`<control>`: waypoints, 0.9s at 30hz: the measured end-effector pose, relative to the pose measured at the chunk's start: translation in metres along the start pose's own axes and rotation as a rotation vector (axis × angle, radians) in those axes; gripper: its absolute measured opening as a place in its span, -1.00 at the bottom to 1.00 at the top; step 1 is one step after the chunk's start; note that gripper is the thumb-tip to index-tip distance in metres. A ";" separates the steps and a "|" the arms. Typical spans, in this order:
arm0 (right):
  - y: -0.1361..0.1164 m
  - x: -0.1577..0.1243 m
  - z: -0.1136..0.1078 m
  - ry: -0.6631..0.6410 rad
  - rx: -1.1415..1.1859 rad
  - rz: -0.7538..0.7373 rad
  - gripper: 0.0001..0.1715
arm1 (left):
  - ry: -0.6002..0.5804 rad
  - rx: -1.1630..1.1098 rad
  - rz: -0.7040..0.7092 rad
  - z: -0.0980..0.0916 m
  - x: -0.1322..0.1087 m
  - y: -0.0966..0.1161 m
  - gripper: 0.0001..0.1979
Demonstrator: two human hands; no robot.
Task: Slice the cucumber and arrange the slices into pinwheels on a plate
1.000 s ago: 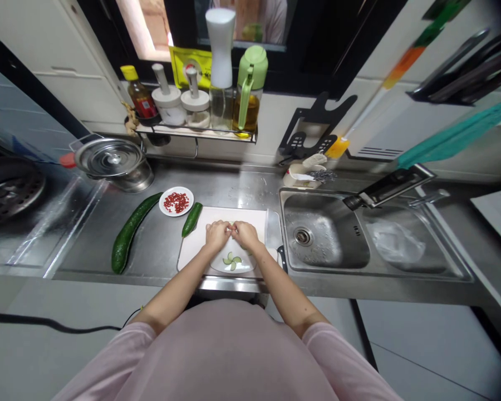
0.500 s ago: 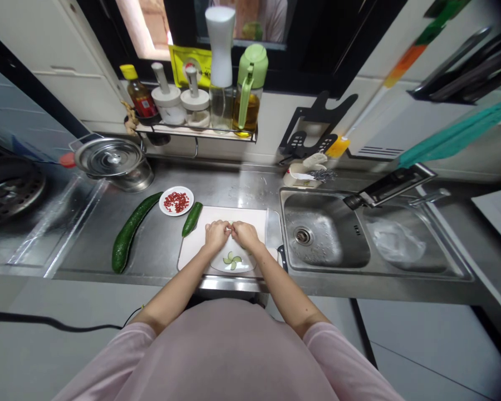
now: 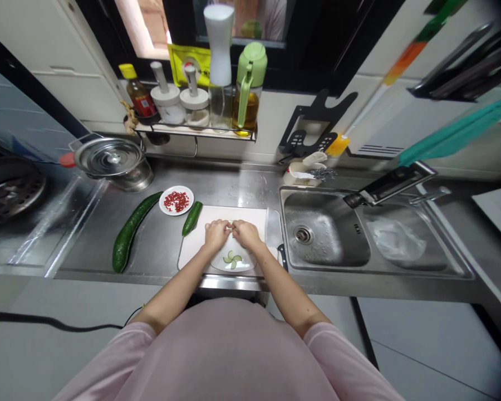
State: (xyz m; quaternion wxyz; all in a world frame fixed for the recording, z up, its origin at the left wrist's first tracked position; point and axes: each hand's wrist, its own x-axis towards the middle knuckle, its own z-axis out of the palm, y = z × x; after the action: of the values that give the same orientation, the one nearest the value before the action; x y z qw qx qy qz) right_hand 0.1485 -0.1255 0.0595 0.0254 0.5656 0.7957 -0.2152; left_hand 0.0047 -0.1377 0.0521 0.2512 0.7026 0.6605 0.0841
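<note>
My left hand and my right hand meet above the far side of a white plate. Both are closed, fingertips pinched close together; whatever sits between them is too small and hidden to name. Thin cucumber slices lie in a pinwheel on the near part of the plate. Under the plate is a white cutting board, with a cut piece of cucumber at its left edge. A knife with a wide blade lies along the board's right side, its black handle toward me.
To the left are a long whole cucumber and a small white dish of chopped red bits. A lidded steel pot stands behind. On the right is a double sink with a tap. Bottles stand on a wall rack.
Hardly anything differs. Both hands keep nearly the same place over the plate, and the slices lie as before; the whole view has shifted very slightly.
</note>
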 end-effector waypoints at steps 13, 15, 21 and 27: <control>0.003 -0.001 0.004 0.025 0.015 0.014 -0.75 | 0.013 -0.030 0.000 0.002 0.001 -0.002 -0.84; 0.004 -0.001 0.005 0.034 0.018 0.007 -0.75 | 0.012 -0.033 -0.004 0.002 0.001 -0.003 -0.84; 0.004 -0.002 0.004 0.031 0.024 0.005 -0.75 | 0.015 -0.031 -0.006 0.001 0.001 -0.003 -0.83; 0.005 -0.002 0.006 0.042 0.025 0.005 -0.74 | 0.037 -0.036 0.013 0.001 -0.001 -0.002 -0.84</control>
State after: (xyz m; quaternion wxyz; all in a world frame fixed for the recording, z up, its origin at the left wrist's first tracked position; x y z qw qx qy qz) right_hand 0.1522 -0.1278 0.0535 0.0022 0.5723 0.7918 -0.2134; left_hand 0.0030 -0.1394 0.0507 0.2507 0.7005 0.6589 0.1105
